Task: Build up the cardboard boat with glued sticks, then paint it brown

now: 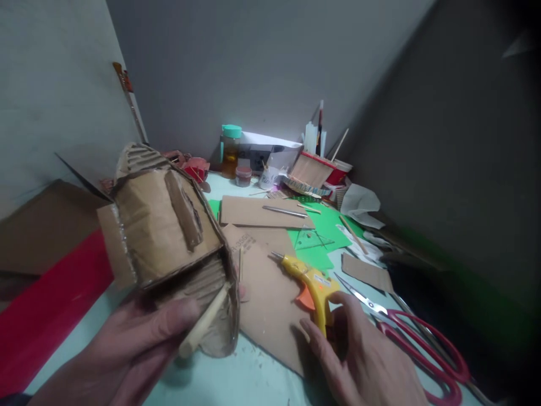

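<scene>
My left hand [139, 332] is closed on a cardboard model [156, 225], raised and tilted at the left. The model looks like a boat, with a curved cardboard panel on it and a dark-edged strip across that panel. A pale wooden stick [205, 324] juts from its near end beside my thumb; most of my other fingers are hidden beneath. My right hand [363, 349] curls loosely around the handle of a yellow hot glue gun [310, 279] with an orange trigger. The gun lies over brown cardboard, its nozzle pointing to the far left.
Red-handled scissors [380, 310] lie right of the glue gun. Flat cardboard [266, 270], green paper [338, 239], a set square [313, 239] and a silver pen-like tool [285, 211] cover the middle. A jar with a turquoise lid [230, 152] stands behind. Red material [54, 316] lies at left.
</scene>
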The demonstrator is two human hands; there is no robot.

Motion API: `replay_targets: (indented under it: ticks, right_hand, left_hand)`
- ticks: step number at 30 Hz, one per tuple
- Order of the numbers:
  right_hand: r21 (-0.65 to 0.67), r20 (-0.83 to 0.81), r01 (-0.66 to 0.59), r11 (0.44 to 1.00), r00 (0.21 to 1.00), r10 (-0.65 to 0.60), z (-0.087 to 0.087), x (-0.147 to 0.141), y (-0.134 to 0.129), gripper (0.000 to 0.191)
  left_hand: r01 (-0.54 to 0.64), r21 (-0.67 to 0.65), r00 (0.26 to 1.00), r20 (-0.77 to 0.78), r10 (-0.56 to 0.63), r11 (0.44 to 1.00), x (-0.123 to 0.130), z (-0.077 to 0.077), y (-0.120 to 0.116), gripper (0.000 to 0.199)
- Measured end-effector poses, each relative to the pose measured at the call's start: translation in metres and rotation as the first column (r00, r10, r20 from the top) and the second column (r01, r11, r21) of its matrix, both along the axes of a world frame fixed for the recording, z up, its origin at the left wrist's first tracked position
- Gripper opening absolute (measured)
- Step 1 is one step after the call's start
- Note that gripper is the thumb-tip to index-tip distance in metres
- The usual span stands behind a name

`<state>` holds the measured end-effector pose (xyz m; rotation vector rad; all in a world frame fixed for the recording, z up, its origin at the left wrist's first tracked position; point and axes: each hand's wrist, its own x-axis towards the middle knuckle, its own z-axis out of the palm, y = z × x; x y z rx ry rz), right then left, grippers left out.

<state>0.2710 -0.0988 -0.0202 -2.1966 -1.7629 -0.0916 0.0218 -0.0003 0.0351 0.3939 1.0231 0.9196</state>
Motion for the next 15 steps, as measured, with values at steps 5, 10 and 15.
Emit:
replay_targets:
  ticks: [5,10,15]
  right_hand:
    - [-0.082,-0.172,0.083,0.993,0.980,-0.096,0.006,-0.008,0.008,0.033]
    - [0.142,-0.381,0.243,0.960,0.908,-0.174,0.005,-0.015,0.001,0.027]
    - [0.428,-0.527,0.258,0.866,0.850,0.008,0.000,-0.013,-0.016,0.018]
  left_hand:
    - [0.033,0.063,0.995,0.089,-0.038,0.997,-0.010,-0.024,0.004,0.127]
    - [0.045,0.118,0.989,0.136,-0.061,0.992,-0.016,-0.037,0.005,0.111]
    - [0.058,0.141,0.987,0.140,-0.078,0.988,-0.016,-0.035,0.003,0.109]
